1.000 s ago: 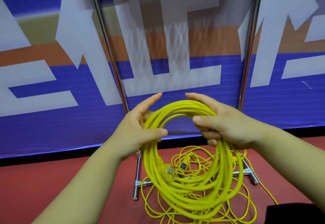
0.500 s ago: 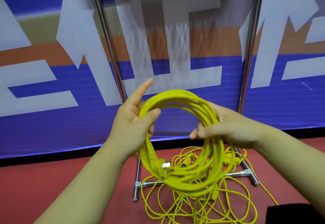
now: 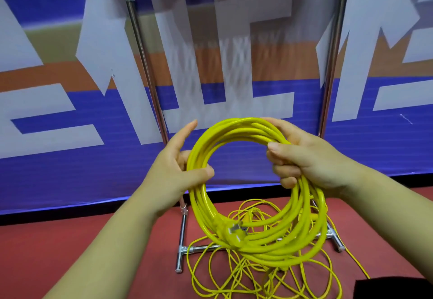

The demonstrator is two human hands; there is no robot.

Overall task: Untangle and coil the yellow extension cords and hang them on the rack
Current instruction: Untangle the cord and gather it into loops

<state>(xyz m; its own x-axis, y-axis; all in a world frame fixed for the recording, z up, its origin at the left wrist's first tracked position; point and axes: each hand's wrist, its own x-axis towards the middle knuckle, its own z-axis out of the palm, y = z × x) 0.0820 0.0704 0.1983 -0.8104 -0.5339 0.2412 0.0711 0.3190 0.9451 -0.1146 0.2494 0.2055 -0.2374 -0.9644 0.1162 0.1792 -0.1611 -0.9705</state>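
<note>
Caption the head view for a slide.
Both hands, left hand and right hand, grip a coiled yellow extension cord above tangled yellow cord.

Right hand (image 3: 311, 158) now gripping higher on the yellow coil (image 3: 257, 195) than half a second ago, near its top, left hand (image 3: 178, 169) thumb seemingly lower, coil rounder and wider.
</note>
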